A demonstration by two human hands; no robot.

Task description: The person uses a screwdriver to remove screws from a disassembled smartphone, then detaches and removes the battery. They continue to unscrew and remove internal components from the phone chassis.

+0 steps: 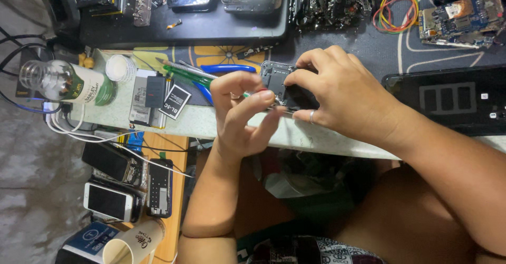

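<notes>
Fingers of the left hand [240, 114] pinch a thin green-handled tool [247, 94]; the right hand [340, 93], wearing a ring, grips a small black rectangular phone frame [278, 79] with moulded recesses, held at the pale worktable edge [316, 140], beside blue-handled pliers [226, 69].

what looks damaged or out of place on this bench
The small phone held by the right hand has its back off, insides bare; the left hand works a thin tool at it. A bare circuit board lies loose at top right.
</notes>
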